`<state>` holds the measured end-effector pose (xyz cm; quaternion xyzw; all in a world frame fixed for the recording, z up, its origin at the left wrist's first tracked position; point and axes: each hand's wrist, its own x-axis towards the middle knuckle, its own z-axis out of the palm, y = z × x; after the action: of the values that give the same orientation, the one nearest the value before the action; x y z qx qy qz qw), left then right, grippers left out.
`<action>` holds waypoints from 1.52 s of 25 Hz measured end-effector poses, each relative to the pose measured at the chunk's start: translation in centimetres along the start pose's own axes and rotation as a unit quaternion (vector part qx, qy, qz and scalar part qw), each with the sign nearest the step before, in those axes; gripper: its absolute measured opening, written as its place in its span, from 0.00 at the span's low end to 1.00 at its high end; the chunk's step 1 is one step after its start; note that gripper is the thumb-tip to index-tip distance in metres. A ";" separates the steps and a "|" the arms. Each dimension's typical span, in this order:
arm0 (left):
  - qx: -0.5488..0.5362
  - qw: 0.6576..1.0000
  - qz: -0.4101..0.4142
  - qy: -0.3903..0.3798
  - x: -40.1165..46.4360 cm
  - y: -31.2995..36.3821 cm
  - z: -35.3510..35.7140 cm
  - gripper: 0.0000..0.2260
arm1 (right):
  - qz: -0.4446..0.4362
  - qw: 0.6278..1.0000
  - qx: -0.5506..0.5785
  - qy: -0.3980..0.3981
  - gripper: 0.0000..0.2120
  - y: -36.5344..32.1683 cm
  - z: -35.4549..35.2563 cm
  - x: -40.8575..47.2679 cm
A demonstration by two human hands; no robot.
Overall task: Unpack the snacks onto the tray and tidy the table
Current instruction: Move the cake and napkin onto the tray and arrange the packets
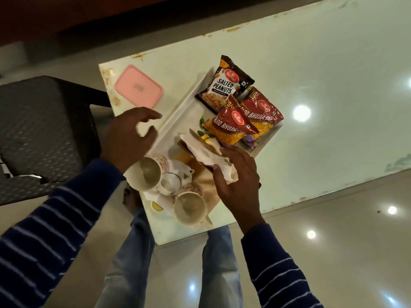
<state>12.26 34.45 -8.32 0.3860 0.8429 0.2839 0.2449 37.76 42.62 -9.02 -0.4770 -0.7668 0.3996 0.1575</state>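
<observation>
A white tray (178,117) lies on the glass table (322,85). On it sit a dark salted peanuts packet (224,85) and two red-and-yellow aloo bhujia packets (231,127) (265,112), overlapping. My right hand (239,185) grips a crumpled white-and-brown paper bag (203,153) at the tray's near end. My left hand (127,134) hovers over the tray's left rim, fingers spread and curled, holding nothing that I can see.
A pink lidded box (139,86) rests at the table's far left corner. Two cream cups (146,173) (190,208) and a small teapot (175,176) stand at the near edge. A dark woven chair (42,130) is on the left.
</observation>
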 end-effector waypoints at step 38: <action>-0.466 0.702 -0.496 0.209 -15.2 2.7 10.8 0.10 | 0.231 0.919 -0.015 -0.320 0.17 2.8 -5.7 24.5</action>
<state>29.28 27.03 -11.33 -0.3206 0.7019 0.5518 0.3163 30.89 66.89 -10.93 -0.4897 -0.6508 0.5448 -0.1998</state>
